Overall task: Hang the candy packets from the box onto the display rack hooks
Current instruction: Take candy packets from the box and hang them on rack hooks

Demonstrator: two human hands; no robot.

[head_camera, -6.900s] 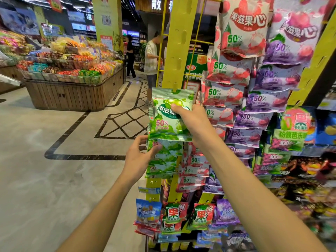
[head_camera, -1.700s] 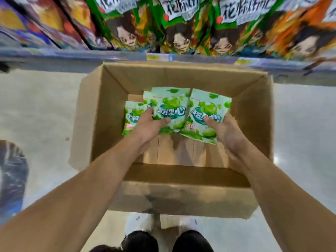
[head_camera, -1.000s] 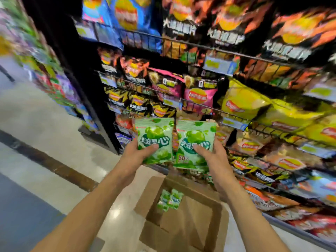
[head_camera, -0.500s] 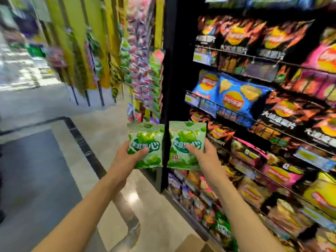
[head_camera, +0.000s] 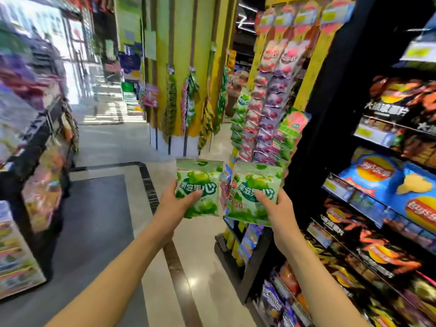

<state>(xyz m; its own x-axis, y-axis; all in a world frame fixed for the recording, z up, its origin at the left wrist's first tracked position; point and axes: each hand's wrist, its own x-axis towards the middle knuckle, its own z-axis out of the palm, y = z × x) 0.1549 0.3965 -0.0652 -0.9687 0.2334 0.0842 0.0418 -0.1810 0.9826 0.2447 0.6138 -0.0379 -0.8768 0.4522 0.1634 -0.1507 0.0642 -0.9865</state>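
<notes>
Head view: shop aisle, pale glossy tile floor [head_camera: 113, 140] with a dark inlaid border strip [head_camera: 151, 185] and a grey panel [head_camera: 94, 213] beside it. Blurred shelving [head_camera: 28, 175] along the left edge, contents unreadable. Yellow-green pillar [head_camera: 188, 67] in the middle distance, hung with strips of small packets. On the right, dark shelves [head_camera: 377, 199] stacked with crisp bags, blue ones [head_camera: 375, 173] among them. At the near end of those shelves, a yellow display rack [head_camera: 309, 67] carrying columns of hanging candy packets: red, purple, and a green column [head_camera: 238, 123] on its left side.

Left hand [head_camera: 175, 205] low and central, fingers [head_camera: 193, 197] and thumb clamped on the lower left part of a green candy packet [head_camera: 200, 187], held upright with its print facing the camera. Right hand [head_camera: 278, 208] just beside it, thumb across the front and fingers curled behind a second green candy packet [head_camera: 256, 192], also upright, tilted slightly. Perhaps more than one packet in that right grip; edges too blurred to tell. A narrow gap between the two packets, not touching. Both held in the air in front of the lower part of the rack, below the hanging green column and apart from it. Box out of sight.
</notes>
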